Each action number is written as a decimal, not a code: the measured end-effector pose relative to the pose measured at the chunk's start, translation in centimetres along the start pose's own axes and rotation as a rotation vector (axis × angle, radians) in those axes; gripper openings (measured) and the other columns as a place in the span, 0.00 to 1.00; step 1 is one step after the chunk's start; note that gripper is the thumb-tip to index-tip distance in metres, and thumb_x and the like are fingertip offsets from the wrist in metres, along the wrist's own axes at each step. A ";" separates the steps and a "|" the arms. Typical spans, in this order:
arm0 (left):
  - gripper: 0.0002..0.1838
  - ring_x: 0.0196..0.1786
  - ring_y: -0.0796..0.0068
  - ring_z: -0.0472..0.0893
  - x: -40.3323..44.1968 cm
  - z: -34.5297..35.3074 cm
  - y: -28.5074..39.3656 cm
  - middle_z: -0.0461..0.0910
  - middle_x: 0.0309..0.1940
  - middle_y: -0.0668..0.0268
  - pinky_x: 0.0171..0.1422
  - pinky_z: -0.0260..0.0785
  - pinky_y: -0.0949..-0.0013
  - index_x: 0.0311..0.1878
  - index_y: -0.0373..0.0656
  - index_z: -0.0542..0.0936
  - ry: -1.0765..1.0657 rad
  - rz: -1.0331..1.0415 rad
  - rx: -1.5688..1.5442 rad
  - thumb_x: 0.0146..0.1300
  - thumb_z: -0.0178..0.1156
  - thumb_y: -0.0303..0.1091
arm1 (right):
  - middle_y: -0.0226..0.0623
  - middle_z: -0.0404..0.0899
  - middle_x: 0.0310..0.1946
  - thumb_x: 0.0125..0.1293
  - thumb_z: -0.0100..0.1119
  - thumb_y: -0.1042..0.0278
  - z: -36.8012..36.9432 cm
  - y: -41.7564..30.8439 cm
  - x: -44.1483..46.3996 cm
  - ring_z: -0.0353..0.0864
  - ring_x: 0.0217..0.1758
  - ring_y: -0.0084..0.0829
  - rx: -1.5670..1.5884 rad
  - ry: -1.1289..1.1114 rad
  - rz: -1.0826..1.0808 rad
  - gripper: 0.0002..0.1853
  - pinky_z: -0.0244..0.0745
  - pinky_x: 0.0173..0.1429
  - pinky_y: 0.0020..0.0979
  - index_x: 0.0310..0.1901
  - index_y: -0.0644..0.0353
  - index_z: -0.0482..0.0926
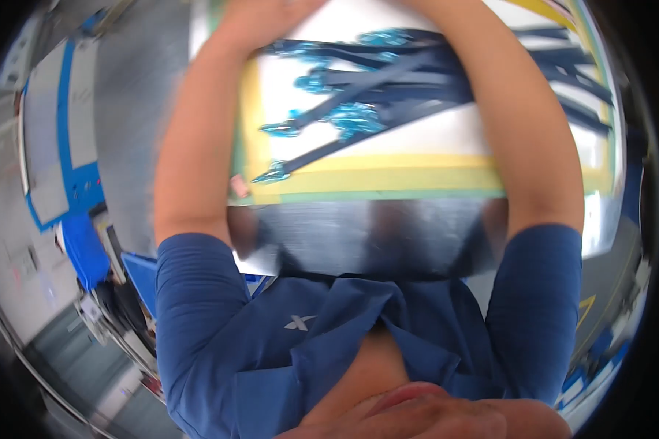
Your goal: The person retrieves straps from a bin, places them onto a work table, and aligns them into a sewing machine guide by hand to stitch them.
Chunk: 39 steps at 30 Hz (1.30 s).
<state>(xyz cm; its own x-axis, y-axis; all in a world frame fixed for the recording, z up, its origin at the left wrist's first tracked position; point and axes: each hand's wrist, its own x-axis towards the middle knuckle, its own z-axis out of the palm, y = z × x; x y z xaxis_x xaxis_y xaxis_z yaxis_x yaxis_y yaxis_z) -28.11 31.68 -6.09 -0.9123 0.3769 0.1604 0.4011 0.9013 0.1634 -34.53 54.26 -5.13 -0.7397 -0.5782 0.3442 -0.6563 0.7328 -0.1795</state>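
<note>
At the top edge of the head view, part of my left hand (285,10) shows, blurred, with its fingers cut off by the frame. My right forearm (483,66) reaches up across the sheet, and the hand beyond it is outside the picture. Between and under my arms lie several dark navy strips (373,84), crossing one another, with shiny teal plastic wrapping (355,119) at their left ends. They rest on a white sheet (432,135) edged with yellow tape (388,175). Whether either hand touches a strip cannot be seen.
A small pink piece (239,186) lies by the sheet's lower left corner. The sheet sits on a shiny metal table (344,234), whose near edge is close to my chest. Left of it are a grey surface (135,102) and blue-and-white equipment (64,139). Another person in blue (86,250) is farther off.
</note>
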 end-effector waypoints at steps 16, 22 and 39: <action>0.20 0.60 0.55 0.82 -1.0 -0.4 -0.4 0.86 0.54 0.56 0.64 0.70 0.47 0.53 0.41 0.86 0.251 -0.142 0.041 0.74 0.55 0.46 | 0.44 0.81 0.58 0.74 0.56 0.61 1.1 1.3 -0.1 0.83 0.57 0.51 0.004 0.067 -0.073 0.18 0.78 0.61 0.46 0.60 0.54 0.83; 0.16 0.51 0.44 0.84 -0.4 -0.6 -0.7 0.86 0.44 0.45 0.61 0.75 0.49 0.49 0.35 0.87 0.335 -0.167 -0.083 0.66 0.63 0.37 | 0.44 0.82 0.49 0.70 0.61 0.60 -0.8 -0.2 0.1 0.83 0.55 0.47 0.009 -0.032 0.040 0.14 0.79 0.60 0.45 0.50 0.58 0.86; 0.18 0.53 0.40 0.83 -0.3 -0.2 -0.1 0.84 0.46 0.41 0.61 0.75 0.49 0.52 0.31 0.82 0.363 -0.184 -0.059 0.61 0.62 0.33 | 0.49 0.83 0.48 0.64 0.62 0.64 -1.2 -0.7 -0.2 0.84 0.54 0.50 0.000 -0.020 0.031 0.14 0.80 0.58 0.49 0.47 0.61 0.86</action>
<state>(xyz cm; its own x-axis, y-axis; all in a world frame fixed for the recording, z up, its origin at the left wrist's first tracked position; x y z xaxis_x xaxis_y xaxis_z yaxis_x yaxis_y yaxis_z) -27.87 31.42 -5.98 -0.8847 0.1013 0.4550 0.2480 0.9288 0.2754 -33.78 54.31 -3.99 -0.7624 -0.5626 0.3198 -0.6333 0.7503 -0.1898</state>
